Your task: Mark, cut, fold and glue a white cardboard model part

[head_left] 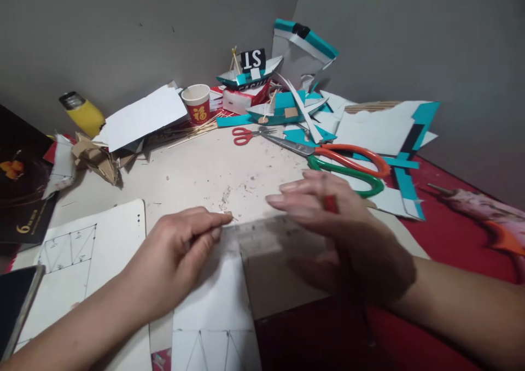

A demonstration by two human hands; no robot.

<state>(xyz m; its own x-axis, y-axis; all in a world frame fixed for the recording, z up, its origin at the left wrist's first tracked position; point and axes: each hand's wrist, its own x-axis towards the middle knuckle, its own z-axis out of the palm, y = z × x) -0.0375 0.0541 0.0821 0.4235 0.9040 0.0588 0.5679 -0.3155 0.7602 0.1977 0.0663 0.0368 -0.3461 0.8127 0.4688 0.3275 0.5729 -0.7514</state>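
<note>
My left hand (180,251) is closed at the left end of a clear ruler (262,235), with its fingertips pressed together there. Beneath it lies a strip of white paper (217,305), marked near the bottom with a line and slanted pen strokes. Over the ruler's right part is my right hand (340,223), blurred, its fingers stretched out and the thumb apart. A small red patch shows at its fingers; I cannot tell what it is. Large scissors (344,163) with orange and green handles lie just beyond that hand.
Small red scissors (246,136), a paper cup (197,106) and two model boats (250,78) stand farther back among cardboard scraps. At left are a yellow bottle (84,114), a drawn sheet (110,234) and a dark device (18,305). A glue gun (484,212) appears at right.
</note>
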